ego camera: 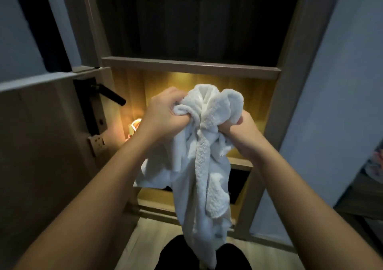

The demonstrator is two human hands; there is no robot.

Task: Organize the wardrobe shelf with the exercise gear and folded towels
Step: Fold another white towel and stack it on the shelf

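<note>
Left hand (163,112) and right hand (241,133) both grip a bunched white towel (207,155), held near the lit wardrobe shelf (240,163).

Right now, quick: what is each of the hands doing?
Left hand: closed, gripping the bunched top of the white towel.
Right hand: closed, gripping the same towel on its other side.
</note>
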